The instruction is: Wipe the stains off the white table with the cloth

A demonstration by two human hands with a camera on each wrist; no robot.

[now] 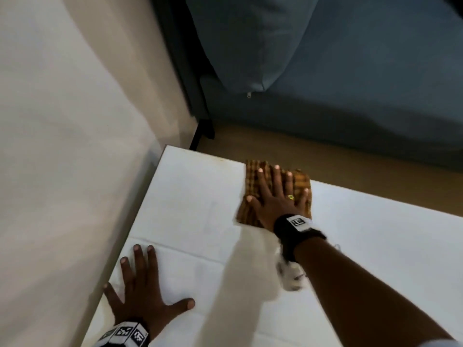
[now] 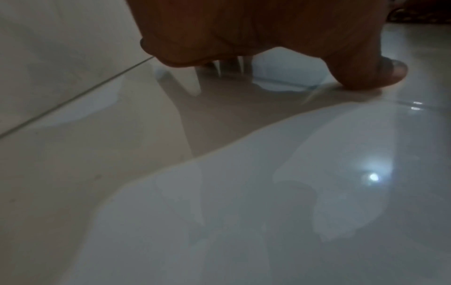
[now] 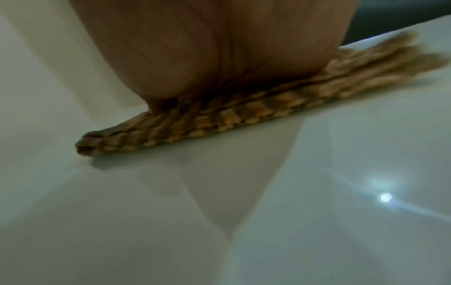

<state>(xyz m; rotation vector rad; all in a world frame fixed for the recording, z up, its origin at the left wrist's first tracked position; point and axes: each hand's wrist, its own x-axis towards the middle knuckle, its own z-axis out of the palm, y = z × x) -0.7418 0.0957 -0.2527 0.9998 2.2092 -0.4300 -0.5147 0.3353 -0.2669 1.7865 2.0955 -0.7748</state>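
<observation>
A folded orange-and-brown checked cloth (image 1: 250, 209) lies at the far edge of the glossy white table (image 1: 190, 196), part of it poking past the edge. My right hand (image 1: 273, 196) presses flat on it with fingers spread straight. The right wrist view shows the palm (image 3: 195, 57) bearing down on the cloth (image 3: 231, 115). Near the table's left edge my left hand (image 1: 142, 286) lies flat on the surface, fingers splayed, holding nothing. In the left wrist view the left palm (image 2: 244, 29) is raised off the table (image 2: 244, 192) and the thumb (image 2: 380, 77) touches it. No stains show clearly.
A beige wall (image 1: 62, 121) runs along the table's left side. Beyond the far edge lies a tan floor (image 1: 350, 166), then a blue sofa (image 1: 350, 83) with a cushion (image 1: 250, 41). The table stretches on to the right.
</observation>
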